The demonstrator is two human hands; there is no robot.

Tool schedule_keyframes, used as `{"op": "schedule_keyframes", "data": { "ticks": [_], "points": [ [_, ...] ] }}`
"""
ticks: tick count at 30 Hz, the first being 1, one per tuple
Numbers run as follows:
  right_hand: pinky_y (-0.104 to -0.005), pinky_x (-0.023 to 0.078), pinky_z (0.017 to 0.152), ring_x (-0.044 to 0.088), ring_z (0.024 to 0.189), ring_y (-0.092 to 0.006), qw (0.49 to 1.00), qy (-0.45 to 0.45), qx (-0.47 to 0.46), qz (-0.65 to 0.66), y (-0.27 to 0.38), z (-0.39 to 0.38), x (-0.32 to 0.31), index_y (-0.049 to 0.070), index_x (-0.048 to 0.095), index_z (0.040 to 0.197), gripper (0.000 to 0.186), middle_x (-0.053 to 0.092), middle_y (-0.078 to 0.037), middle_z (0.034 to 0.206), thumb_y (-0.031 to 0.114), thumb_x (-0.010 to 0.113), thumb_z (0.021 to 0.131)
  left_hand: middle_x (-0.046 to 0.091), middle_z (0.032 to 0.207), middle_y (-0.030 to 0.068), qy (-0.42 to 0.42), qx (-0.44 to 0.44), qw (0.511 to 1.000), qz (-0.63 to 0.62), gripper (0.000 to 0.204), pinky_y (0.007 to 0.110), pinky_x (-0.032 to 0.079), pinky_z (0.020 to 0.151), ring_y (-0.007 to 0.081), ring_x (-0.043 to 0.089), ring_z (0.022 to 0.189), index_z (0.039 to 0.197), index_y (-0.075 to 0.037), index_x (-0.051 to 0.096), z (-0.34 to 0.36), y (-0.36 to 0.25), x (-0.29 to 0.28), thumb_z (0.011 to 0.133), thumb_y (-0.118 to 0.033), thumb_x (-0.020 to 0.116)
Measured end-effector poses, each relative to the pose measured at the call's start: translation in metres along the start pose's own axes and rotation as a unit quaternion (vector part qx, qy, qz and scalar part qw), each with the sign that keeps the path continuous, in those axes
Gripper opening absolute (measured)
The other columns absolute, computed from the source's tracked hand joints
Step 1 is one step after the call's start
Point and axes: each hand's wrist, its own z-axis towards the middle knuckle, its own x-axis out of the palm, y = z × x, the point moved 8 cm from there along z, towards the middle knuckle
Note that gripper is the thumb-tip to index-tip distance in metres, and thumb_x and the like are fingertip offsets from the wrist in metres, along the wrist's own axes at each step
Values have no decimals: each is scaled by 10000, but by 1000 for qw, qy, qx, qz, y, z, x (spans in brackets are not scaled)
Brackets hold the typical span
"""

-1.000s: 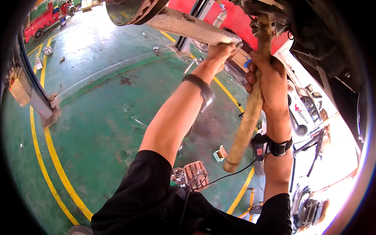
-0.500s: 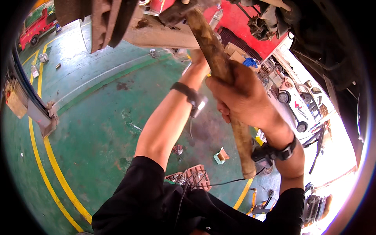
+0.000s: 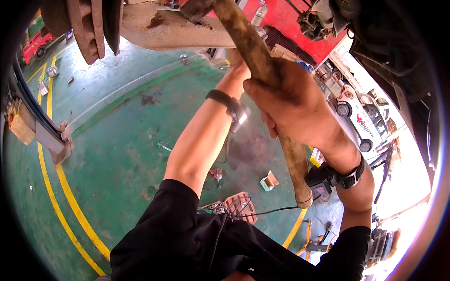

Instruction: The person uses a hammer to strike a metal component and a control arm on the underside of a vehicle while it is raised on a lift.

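Observation:
My right hand (image 3: 293,100) is closed around the long, stained wooden handle (image 3: 295,168) of a hammer, whose dark head (image 3: 197,7) is up at the top edge beside a rusty, flanged metal part (image 3: 89,33). My left hand (image 3: 239,65) reaches up behind the handle toward the end of a dirty metal arm (image 3: 173,35) under the raised vehicle; its fingers are hidden by the handle. A strapped device (image 3: 234,110) sits on my left wrist and another (image 3: 333,180) on my right.
A lift post (image 3: 63,145) stands at left. A red vehicle (image 3: 37,44) is farther back, a white car (image 3: 361,117) at right. On the green floor lie an open small box (image 3: 269,181), a tool case (image 3: 241,203) and cables (image 3: 276,210). Dark underbody parts (image 3: 384,42) hang at top right.
My right hand and hammer have swung up and left, across my left hand, bringing the head near the flanged part. My left hand has shifted slightly left and is now largely covered.

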Motion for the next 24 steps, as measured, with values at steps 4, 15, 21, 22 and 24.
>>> {"op": "schedule_keyframes", "data": {
  "ticks": [4, 15, 21, 22, 24],
  "points": [
    [-268, 413, 373, 514, 424, -125, 982, -88, 92, 141, 6, 3, -25, -25, 568, 874, 195, 519, -27, 587, 166, 594, 901, 652, 922, 54, -122, 60, 967, 217, 282, 293, 511, 618, 157, 611, 759, 998, -21, 634, -23, -16, 20, 758, -58, 778],
    [-313, 432, 412, 551, 468, -168, 996, -62, 50, 47, -10, -3, -5, -32, 542, 803, 209, 543, -88, 620, 154, 566, 896, 696, 903, 74, -81, 147, 946, 277, 288, 291, 529, 706, 158, 646, 796, 978, 19, 668, -31, -45, 27, 739, -63, 808],
    [-271, 411, 382, 530, 505, -94, 982, -158, -37, 93, -16, 10, -18, -14, 537, 834, 196, 545, -52, 649, 160, 592, 905, 696, 890, 69, -108, 209, 910, 341, 280, 297, 523, 720, 155, 641, 794, 964, 12, 671, -44, -53, 46, 742, -88, 808],
    [-270, 411, 380, 527, 493, -95, 980, -160, -115, -17, -23, 7, -6, -15, 536, 846, 191, 543, -51, 641, 157, 596, 902, 692, 890, 67, -102, 226, 914, 322, 276, 300, 521, 718, 155, 637, 795, 964, 9, 669, -36, -46, 46, 747, -99, 804],
    [-264, 407, 375, 509, 442, -98, 998, -53, -18, -24, -17, 3, -2, -20, 532, 884, 179, 531, -44, 597, 143, 607, 892, 686, 890, 64, -79, 227, 925, 294, 271, 305, 515, 713, 154, 628, 798, 963, 2, 667, -23, -41, 41, 758, -121, 796]
  ]
}}
